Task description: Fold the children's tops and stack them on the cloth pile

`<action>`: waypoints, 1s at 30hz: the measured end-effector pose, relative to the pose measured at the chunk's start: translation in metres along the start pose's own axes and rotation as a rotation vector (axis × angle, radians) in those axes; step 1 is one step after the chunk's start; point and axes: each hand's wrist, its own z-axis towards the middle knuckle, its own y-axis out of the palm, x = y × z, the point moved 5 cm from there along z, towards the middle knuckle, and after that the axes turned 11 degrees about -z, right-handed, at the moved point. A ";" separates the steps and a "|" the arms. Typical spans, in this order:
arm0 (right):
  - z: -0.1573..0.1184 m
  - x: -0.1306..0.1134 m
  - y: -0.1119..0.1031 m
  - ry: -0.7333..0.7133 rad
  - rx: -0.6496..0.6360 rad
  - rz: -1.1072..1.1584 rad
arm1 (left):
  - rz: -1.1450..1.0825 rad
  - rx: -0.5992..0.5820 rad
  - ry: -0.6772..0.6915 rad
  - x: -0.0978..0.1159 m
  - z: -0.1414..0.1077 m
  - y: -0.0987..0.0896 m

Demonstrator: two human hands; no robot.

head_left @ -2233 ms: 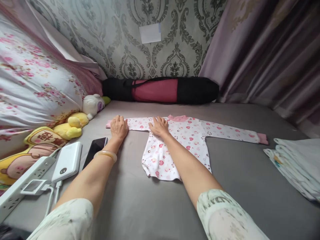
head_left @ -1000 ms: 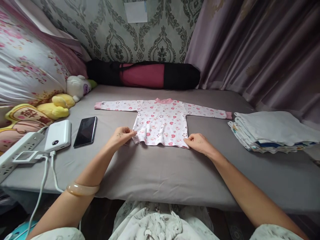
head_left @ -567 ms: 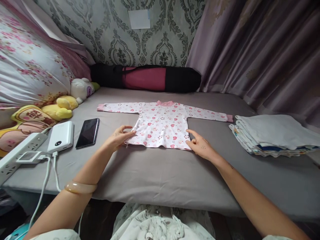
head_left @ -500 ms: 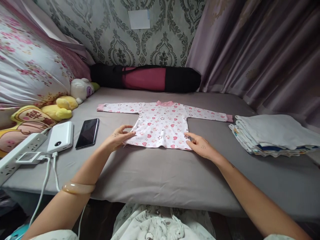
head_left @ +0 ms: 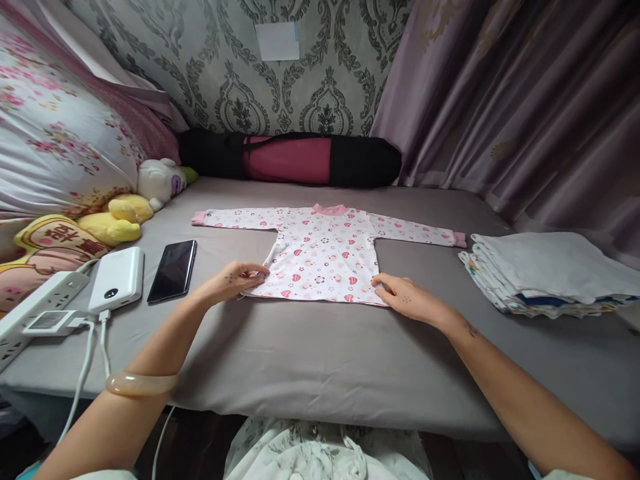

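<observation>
A small long-sleeved shirt [head_left: 325, 257], white with pink hearts and pink collar and cuffs, lies flat with its sleeves stretched out to both sides and its hem toward me. My left hand [head_left: 235, 280] pinches the shirt's lower left edge between thumb and fingers. At the lower right corner, my right hand [head_left: 403, 295] has its fingertips closed on the fabric near the hem. The hem between the two hands looks straight and nearly smooth.
A stack of folded clothes [head_left: 550, 270] sits at the right. On the left are a phone [head_left: 173, 270], a white power bank [head_left: 117, 280], a power strip [head_left: 40, 313] with cables, and plush toys [head_left: 120, 220]. A long black-and-red bag [head_left: 290, 159] lies along the wall.
Both hands have moved slightly apart and a little toward me, drawing the hem wider. The small ripple at the middle of the hem has flattened.
</observation>
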 end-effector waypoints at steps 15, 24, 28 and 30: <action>0.038 -0.061 -0.024 0.011 0.021 -0.290 | 0.543 0.136 0.345 0.060 0.026 0.031; 0.106 -0.115 0.040 -0.131 0.215 -0.167 | 0.655 0.192 0.564 0.061 0.085 0.114; 0.105 -0.103 0.044 -0.114 0.202 -0.143 | 0.692 0.248 0.470 0.041 0.088 0.096; 0.103 -0.097 0.042 -0.090 0.209 -0.144 | 0.719 0.241 0.439 0.036 0.085 0.087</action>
